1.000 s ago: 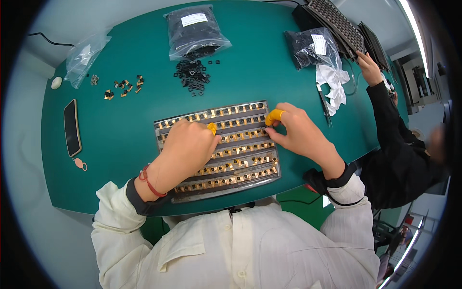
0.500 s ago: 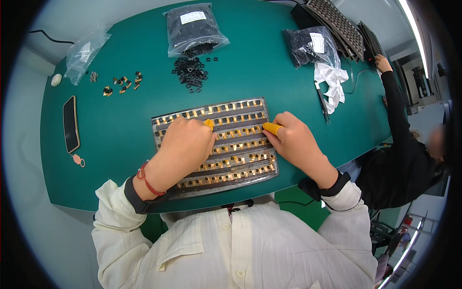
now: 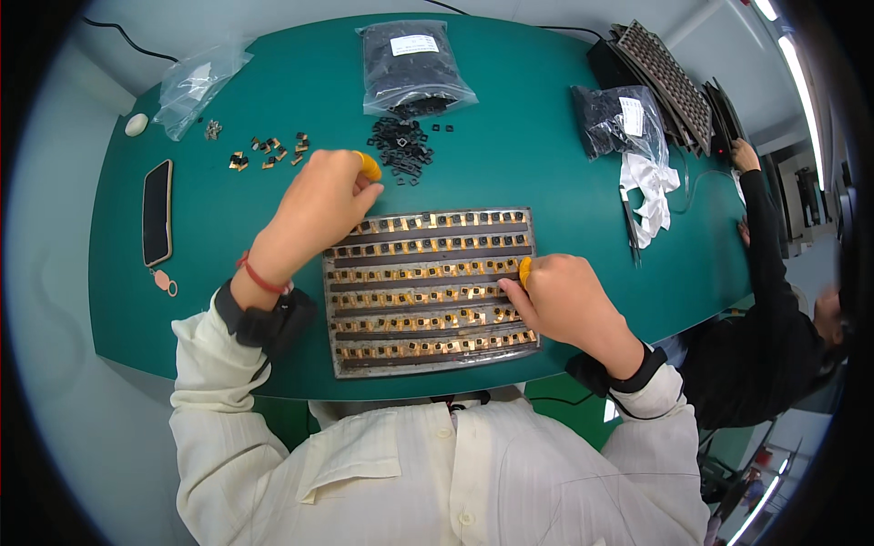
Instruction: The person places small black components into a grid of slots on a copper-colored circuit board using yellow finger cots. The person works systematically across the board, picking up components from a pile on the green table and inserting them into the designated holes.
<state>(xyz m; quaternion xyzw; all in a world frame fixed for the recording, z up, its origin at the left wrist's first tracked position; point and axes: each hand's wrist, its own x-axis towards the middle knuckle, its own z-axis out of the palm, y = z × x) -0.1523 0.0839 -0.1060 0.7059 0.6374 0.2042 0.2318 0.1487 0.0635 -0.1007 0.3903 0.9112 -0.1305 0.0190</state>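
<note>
My L hand point(image 3: 323, 202) was nr blk pcs point(image 3: 399, 144), upper ctr; R hand point(image 3: 569, 296) over tray point(image 3: 428, 257), ctr. Both curled, couldn't tell if gripping.

Phone point(image 3: 157, 214): black screen, lying flat on the left side of the green table point(image 3: 546, 173).
Pink tag point(image 3: 162, 278): round, with a ring, just below the phone.
White lump point(image 3: 137, 125): smooth like an egg, near the table's left edge.
See-through bag point(image 3: 202, 86): thin and crinkly, just right of the white lump.
Black cord point(image 3: 127, 38): bendy, up by that bag.
White cloth point(image 3: 649, 200): all crumpled, on the right; it may be paper.
Thin dark tool point(image 3: 630, 227): looks like tweezers, beside the cloth.
Dark trays point(image 3: 669, 82): piled and tilted, far right.
Co-worker point(image 3: 769, 246): black sleeves, one arm stretched over the table.
Lamp point(image 3: 801, 109): long, bright strip, top right.
</note>
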